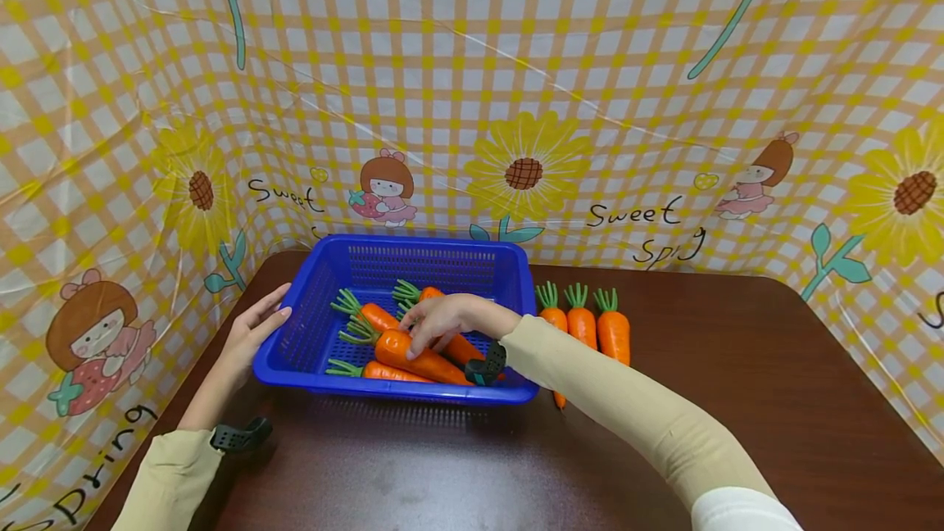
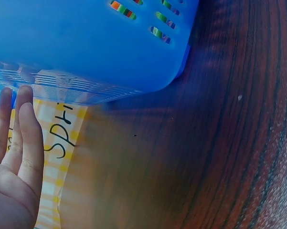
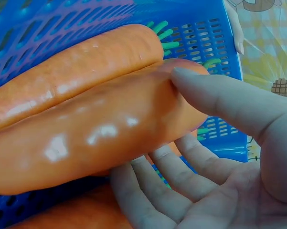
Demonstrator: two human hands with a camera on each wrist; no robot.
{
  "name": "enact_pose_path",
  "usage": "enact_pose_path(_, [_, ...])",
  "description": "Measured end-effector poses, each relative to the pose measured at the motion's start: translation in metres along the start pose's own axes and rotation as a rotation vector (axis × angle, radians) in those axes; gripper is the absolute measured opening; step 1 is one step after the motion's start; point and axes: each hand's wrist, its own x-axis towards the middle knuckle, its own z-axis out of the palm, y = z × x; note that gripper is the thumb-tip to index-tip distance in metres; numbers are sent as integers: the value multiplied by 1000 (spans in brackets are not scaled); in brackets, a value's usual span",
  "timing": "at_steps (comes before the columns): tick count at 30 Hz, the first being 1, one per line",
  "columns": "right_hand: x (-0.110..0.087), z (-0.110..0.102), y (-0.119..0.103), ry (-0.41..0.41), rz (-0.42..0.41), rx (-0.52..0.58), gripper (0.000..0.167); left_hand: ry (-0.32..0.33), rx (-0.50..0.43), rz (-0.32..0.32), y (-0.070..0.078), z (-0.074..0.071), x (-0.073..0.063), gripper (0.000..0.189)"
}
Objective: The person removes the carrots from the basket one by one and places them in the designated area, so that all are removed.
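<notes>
A blue plastic basket (image 1: 283,342) with slotted walls holds several orange carrots with green tops. Inside it, my right hand (image 1: 446,322) grips one carrot (image 1: 424,363) near its leafy end. The right wrist view has the thumb on top of this carrot (image 3: 100,131) and the fingers curled below; another carrot (image 3: 81,71) lies alongside. At the basket's left end, my left hand (image 1: 251,334) touches the rim with its fingers extended. From the left wrist, those straight fingers (image 2: 32,138) reach up against the basket's outer side (image 2: 86,43).
Three carrots (image 1: 581,326) lie side by side on the dark wooden table (image 1: 708,367), just right of the basket; my right forearm covers part of them. A checked cloth (image 1: 442,88) with sunflowers hangs behind the table and along both sides.
</notes>
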Motion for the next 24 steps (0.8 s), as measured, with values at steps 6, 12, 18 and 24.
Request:
enact_pose_path(6, [2,0,3,-34,13,-19,63,-3,-4,17,-2,0,0,57])
enact_pose_path(12, [3,-1,4,-42,8,-14,64,-3,-12,17,-1,0,1,57])
enact_pose_path(18, [4,-1,5,-41,6,-7,63,-1,5,15,-1,0,1,58])
enact_pose_path(24, [1,-1,6,-34,-15,-10,57,-4,0,11,-2,0,1,58])
